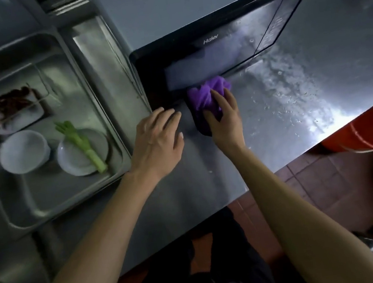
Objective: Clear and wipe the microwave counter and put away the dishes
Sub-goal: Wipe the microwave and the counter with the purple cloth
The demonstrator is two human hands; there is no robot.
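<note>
A purple cloth (205, 95) lies bunched on the steel counter (285, 112) right in front of the black microwave (227, 45). My right hand (224, 116) presses down on the cloth with fingers spread and straight. My left hand (158, 140) rests flat on the counter just left of the cloth, fingers relaxed, holding nothing. In the sink (52, 205) to the left sit a white bowl (23, 151), a white plate (79, 157) with a green stalk (82, 145) across it, and a clear tray (6, 107) with dark red scraps.
The counter right of the cloth is wet and speckled with crumbs. A red bucket (372, 130) stands on the tiled floor below the counter's right edge. A steel ledge (108, 80) separates sink and microwave.
</note>
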